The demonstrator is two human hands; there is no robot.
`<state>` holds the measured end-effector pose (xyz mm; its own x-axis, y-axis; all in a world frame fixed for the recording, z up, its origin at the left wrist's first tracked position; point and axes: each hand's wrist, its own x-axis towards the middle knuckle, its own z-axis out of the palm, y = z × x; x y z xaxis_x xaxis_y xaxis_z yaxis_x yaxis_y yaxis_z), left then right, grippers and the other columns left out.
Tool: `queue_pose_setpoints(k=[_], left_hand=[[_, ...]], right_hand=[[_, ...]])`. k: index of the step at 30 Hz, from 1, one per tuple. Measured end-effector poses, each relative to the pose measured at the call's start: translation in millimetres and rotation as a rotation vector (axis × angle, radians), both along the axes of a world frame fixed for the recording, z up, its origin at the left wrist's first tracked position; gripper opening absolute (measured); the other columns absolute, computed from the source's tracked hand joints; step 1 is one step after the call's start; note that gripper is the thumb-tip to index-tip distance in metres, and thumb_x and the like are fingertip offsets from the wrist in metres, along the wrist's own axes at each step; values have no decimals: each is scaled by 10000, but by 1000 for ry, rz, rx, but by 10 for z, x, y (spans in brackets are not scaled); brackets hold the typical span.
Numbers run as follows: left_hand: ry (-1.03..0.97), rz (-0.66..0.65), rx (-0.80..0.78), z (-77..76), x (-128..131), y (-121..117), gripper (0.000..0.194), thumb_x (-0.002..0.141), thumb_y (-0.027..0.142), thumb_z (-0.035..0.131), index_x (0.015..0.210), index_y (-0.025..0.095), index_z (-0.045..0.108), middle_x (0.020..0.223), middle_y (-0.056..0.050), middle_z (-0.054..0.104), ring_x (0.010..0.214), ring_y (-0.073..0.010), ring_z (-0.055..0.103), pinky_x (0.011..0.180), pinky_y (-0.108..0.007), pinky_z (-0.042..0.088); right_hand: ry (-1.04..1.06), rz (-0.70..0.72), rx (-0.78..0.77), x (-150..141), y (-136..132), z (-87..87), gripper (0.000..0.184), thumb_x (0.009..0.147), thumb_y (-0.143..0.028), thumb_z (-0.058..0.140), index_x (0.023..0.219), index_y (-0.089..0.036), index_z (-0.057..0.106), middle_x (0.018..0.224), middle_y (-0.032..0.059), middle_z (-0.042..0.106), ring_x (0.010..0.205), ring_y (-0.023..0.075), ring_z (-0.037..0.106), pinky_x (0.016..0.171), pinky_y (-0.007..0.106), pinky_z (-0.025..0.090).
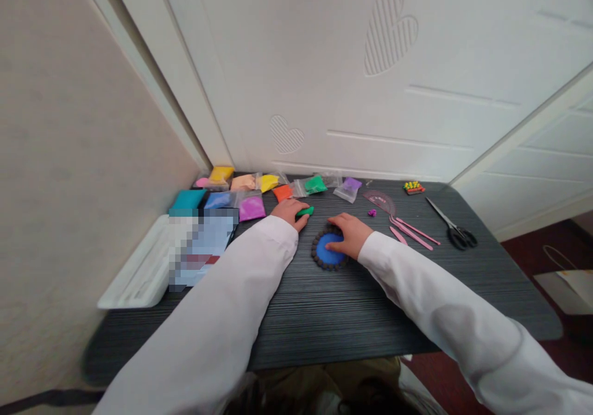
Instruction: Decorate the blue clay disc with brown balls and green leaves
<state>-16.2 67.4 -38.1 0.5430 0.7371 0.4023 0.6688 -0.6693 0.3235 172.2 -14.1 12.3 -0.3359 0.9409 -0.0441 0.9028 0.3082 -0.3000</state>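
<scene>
My left hand [290, 210] lies on the dark table [352, 316] with its fingers closed round a small green clay roll [306, 212]. Just to its right, my right hand [348, 233] rests with fingers curled on a blue clay disc [330, 252] ringed with small dark clay balls. The fingertips press at the disc's upper edge; whether they pinch anything is hidden. Both arms wear white sleeves.
Several bags of coloured clay [252, 207] line the table's back left. A white tray [143, 273] sits at the left edge. Pink modelling tools [412, 230], a pink protractor [382, 202], a tiny purple piece [371, 213], black scissors [456, 230] and a small colourful item [413, 187] lie to the right.
</scene>
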Motion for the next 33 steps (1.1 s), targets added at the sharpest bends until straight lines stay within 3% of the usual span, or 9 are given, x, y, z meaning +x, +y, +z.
queue_pose_setpoints(k=[4, 11, 22, 33], left_hand=[[1, 8, -8, 9, 2, -12, 320, 697, 301, 486, 943, 135, 605, 883, -97, 637, 865, -208, 561, 810, -344, 428], [3, 13, -24, 26, 9, -26, 303, 697, 289, 495, 934, 135, 605, 888, -93, 638, 869, -204, 559, 819, -340, 425], [-11, 22, -11, 17, 12, -30, 303, 697, 286, 497, 930, 128, 609, 881, -93, 637, 863, -199, 559, 814, -323, 426], [-10, 30, -20, 14, 14, -26, 309, 689, 287, 500, 930, 133, 616, 893, -91, 637, 858, -202, 559, 814, -329, 426]], right_hand=[[-1, -18, -38, 10, 45, 26, 543, 648, -412, 602, 1098, -120, 519, 1017, 104, 549, 886, 180, 550, 797, 283, 426], [-31, 0, -82, -25, 21, 73, 426, 660, -377, 595, 1009, -133, 592, 1033, 103, 538, 945, 197, 520, 864, 295, 389], [-18, -66, -181, -14, 194, 88, 304, 617, -342, 626, 865, -166, 626, 858, 55, 598, 738, 146, 565, 670, 244, 443], [53, -73, -164, 39, 187, 80, 143, 684, -254, 548, 789, -191, 623, 785, 10, 624, 713, 115, 566, 651, 213, 433]])
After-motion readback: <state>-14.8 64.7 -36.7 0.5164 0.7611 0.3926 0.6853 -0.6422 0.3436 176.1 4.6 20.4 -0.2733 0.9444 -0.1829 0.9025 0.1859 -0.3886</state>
